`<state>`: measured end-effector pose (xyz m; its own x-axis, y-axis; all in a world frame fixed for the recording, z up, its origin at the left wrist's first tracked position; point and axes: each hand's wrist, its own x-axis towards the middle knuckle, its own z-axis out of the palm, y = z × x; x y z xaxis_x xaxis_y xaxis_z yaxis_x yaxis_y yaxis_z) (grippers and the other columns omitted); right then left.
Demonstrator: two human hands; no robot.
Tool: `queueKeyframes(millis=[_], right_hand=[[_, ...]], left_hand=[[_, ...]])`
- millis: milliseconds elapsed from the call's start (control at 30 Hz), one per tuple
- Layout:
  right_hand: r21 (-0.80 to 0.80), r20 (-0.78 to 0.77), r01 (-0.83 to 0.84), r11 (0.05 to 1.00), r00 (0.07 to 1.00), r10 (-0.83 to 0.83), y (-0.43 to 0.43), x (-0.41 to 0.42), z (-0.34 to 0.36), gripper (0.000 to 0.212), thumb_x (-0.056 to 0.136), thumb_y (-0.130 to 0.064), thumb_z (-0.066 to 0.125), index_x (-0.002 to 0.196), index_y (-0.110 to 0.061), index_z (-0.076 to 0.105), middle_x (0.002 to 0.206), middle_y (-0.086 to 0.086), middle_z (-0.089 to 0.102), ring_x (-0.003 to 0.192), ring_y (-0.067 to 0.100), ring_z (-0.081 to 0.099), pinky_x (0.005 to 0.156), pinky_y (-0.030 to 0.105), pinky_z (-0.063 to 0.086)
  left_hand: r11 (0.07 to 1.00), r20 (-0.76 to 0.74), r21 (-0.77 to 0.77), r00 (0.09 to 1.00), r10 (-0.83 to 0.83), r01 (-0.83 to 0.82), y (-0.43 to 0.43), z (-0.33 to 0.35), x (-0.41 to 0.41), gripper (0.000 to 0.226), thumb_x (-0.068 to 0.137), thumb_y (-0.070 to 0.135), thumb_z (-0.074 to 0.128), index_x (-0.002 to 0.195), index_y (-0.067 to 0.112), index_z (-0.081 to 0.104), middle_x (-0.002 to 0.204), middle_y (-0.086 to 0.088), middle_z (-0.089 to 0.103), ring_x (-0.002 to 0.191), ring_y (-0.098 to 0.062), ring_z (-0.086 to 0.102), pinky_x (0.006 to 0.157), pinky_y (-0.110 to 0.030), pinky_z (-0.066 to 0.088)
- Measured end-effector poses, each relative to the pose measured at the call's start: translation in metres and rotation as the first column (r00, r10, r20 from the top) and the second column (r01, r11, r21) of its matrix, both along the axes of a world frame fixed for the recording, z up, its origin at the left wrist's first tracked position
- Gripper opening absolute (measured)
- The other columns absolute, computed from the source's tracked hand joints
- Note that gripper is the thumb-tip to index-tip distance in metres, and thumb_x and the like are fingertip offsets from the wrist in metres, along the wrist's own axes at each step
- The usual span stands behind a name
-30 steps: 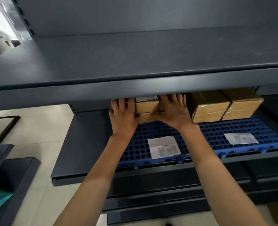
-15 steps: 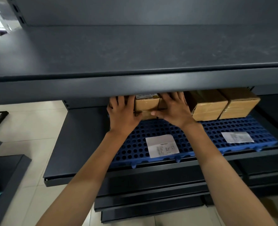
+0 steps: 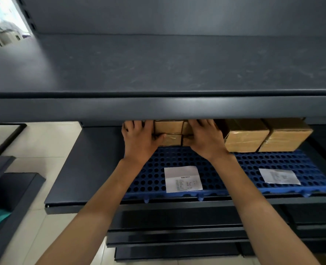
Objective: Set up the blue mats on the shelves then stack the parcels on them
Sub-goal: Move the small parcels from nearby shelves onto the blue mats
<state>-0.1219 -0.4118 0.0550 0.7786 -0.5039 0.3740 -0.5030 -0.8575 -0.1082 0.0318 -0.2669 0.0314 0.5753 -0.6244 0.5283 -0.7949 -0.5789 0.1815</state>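
Head view, looking down along both forearms into a dark grey metal shelving unit (image 3: 158, 108). We see the left hand (image 3: 139, 139) and the right hand (image 3: 206, 139) reaching in under the lip of the upper shelf board. Together they clasp a stack of small brown cardboard parcels (image 3: 169, 133) bound with clear tape.

The left hand grasps the stack's left side, with its thumb laid across the front face. The right hand grasps the right side, its fingers spread over the top edge. The lip hides the fingertips and the top of the stack, so we can only say that it appears to hold two parcels, one on the other.

The stack sits at the back left of a blue perforated plastic mat (image 3: 177, 159), which lies flat on the lower shelf board (image 3: 85, 165). Just right of the right hand, two larger brown taped parcels stand side by side and touching at the back of the mat, the nearer parcel (image 3: 244, 137) and the farther parcel (image 3: 288, 134).

Two white printed paper slips lie flat near the mat's front edge. The left slip (image 3: 183, 179) lies between the forearms and the right slip (image 3: 278, 175) lies in front of the larger parcels. Pale floor tiles (image 3: 43, 142) show at the left of the unit.
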Motion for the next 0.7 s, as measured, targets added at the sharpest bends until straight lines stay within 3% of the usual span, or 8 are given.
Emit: queueKeyframes(millis=[133, 267, 467, 567, 700], right_hand=[[-0.076, -0.049, -0.044, 0.996, 0.998, 0.041, -0.009, -0.009, 0.004, 0.073, 0.077, -0.018, 0.069, 0.139, -0.026, 0.031, 0.138, 0.010, 0.044, 0.126, 0.035, 0.040, 0.065, 0.043, 0.053], [-0.105, -0.054, -0.069, 0.992, 0.997, 0.063, -0.014, -0.009, 0.007, 0.076, 0.073, -0.013, 0.072, 0.139, -0.023, 0.035, 0.135, 0.013, 0.046, 0.120, 0.038, 0.047, 0.059, 0.042, 0.052], [-0.087, -0.107, -0.190, 0.978, 0.978, 0.180, -0.025, -0.009, 0.021, 0.077, 0.071, -0.017, 0.078, 0.137, -0.021, 0.038, 0.116, 0.017, 0.060, 0.097, 0.038, 0.061, 0.068, 0.044, 0.053], [-0.085, -0.137, -0.229, 0.970, 0.967, 0.216, -0.032, -0.010, 0.024, 0.082, 0.072, -0.022, 0.079, 0.140, -0.023, 0.033, 0.116, 0.016, 0.061, 0.099, 0.037, 0.060, 0.076, 0.044, 0.052], [-0.101, -0.135, -0.238, 0.966, 0.965, 0.223, -0.032, -0.013, 0.018, 0.082, 0.075, -0.024, 0.077, 0.142, -0.023, 0.030, 0.122, 0.015, 0.055, 0.102, 0.035, 0.057, 0.072, 0.043, 0.052]], left_hand=[[1.000, -0.032, 0.016, 0.999, -0.001, 0.002, 0.000, 0.001, -0.001, 0.082, 0.067, 0.054, 0.076, 0.133, 0.020, 0.041, 0.136, -0.018, 0.039, 0.122, -0.042, 0.032, 0.095, -0.064, 0.040], [0.999, -0.044, 0.037, 0.999, 0.010, -0.008, 0.000, 0.002, -0.003, 0.084, 0.067, 0.053, 0.076, 0.136, 0.024, 0.037, 0.137, -0.017, 0.038, 0.126, -0.043, 0.031, 0.094, -0.063, 0.041], [0.999, -0.037, 0.050, 0.999, 0.012, -0.011, 0.003, 0.004, -0.002, 0.083, 0.068, 0.050, 0.075, 0.138, 0.026, 0.036, 0.133, -0.015, 0.036, 0.125, -0.039, 0.026, 0.094, -0.064, 0.042], [0.998, -0.031, 0.061, 0.999, 0.010, -0.008, 0.004, 0.005, -0.002, 0.083, 0.069, 0.050, 0.075, 0.138, 0.027, 0.035, 0.133, -0.013, 0.033, 0.126, -0.039, 0.025, 0.094, -0.064, 0.043], [0.998, -0.045, 0.056, 0.999, 0.019, -0.016, 0.003, 0.006, -0.003, 0.083, 0.069, 0.048, 0.076, 0.138, 0.027, 0.035, 0.135, -0.014, 0.034, 0.127, -0.040, 0.026, 0.095, -0.063, 0.041]])
